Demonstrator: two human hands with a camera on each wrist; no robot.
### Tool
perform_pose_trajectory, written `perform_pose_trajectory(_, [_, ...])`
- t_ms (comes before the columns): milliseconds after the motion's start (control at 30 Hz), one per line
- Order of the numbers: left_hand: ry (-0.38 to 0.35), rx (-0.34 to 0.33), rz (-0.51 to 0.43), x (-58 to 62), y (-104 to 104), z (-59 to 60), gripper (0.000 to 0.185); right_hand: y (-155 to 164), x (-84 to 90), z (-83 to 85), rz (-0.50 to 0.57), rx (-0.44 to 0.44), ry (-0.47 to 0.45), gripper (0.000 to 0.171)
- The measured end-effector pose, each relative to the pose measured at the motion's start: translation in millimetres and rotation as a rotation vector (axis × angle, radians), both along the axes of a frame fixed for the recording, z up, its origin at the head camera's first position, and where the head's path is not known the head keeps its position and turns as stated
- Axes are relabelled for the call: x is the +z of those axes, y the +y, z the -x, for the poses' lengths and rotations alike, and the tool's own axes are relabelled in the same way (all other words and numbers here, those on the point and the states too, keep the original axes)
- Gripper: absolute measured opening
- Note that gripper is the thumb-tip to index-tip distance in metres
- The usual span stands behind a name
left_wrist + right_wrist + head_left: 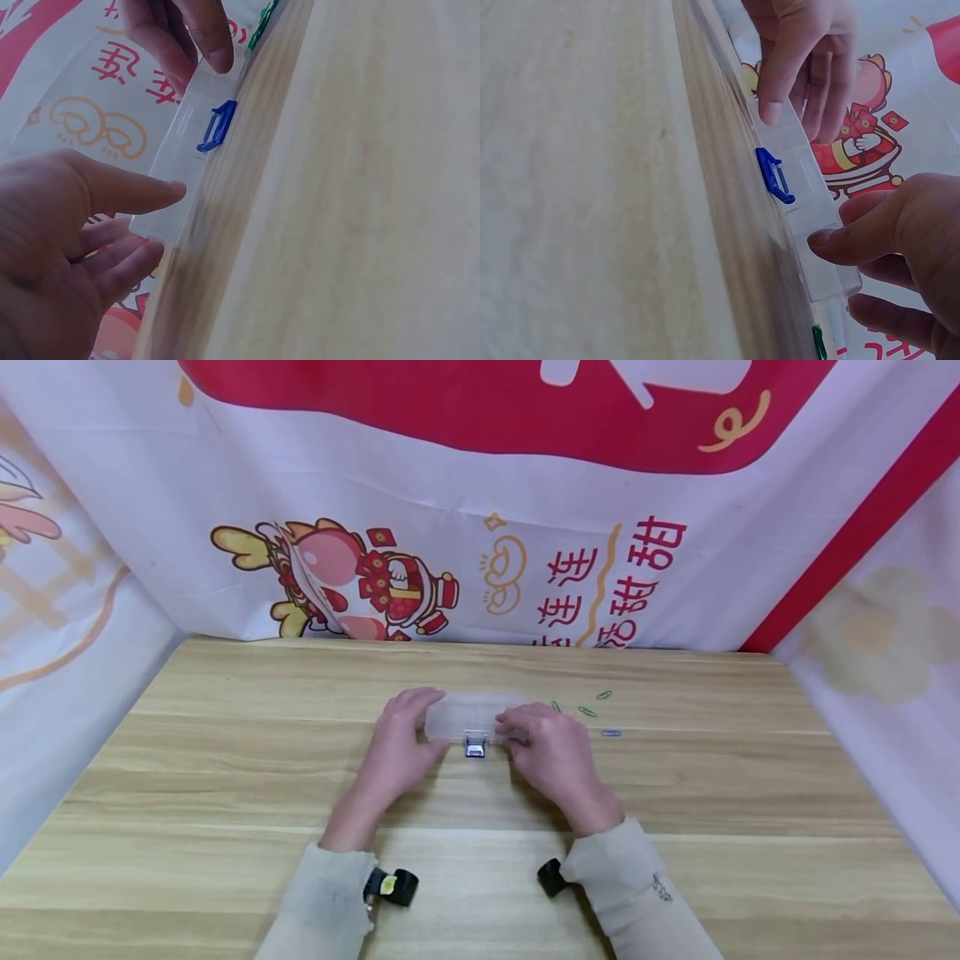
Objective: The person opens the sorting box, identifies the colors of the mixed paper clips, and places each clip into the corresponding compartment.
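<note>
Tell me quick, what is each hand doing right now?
Left hand: holding the left end of the clear plastic box, thumb on its front.
Right hand: holding the box's right end, thumb beside the blue latch.

Red Chinese characters "连连" and "甜甜" are printed on the white-and-red cloth backdrop [600,577] behind the bench.

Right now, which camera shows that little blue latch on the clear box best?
The right wrist view: the latch is large and sharp on the front of the box, between the two thumbs. The left wrist view shows it slightly smaller, side-on. In the head view it is only a tiny blue speck under the box, between the hands.
</note>
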State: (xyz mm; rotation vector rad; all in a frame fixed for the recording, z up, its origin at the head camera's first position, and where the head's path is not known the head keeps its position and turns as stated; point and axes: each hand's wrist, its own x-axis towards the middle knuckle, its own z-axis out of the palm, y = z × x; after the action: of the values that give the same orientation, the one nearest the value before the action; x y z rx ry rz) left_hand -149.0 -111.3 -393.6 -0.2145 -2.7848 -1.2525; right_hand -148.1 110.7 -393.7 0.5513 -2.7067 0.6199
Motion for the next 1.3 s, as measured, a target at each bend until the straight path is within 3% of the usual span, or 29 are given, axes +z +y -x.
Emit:
perform_pose_trajectory(300, [-0.177, -0.001, -0.148, -11.2, -8, 4.9, 0.083, 0, -0.3, -0.2, 0.008, 0.007, 0.010, 0.018])
perform_pose_trajectory(467, [-0.225, 0.008, -0.182, -14.7, -12, 6.1, 0.083, 0, 0.0, -0.9, 0.018, 0.005, 0.006, 0.018])
perform_pose_trajectory(733, [-0.229, 0.000, -0.265, -21.5, -18, 7.7, 0.083, 0, 0.2, -1.2, 0.031, 0.005, -0.001, 0.020])
perform_pose_trajectory(1300, [-0.225, 0.001, -0.282, -22.4, -18, 7.3, 0.080, 5, -0.4, 2.2, 0.120, 0.035, -0.038, 0.015])
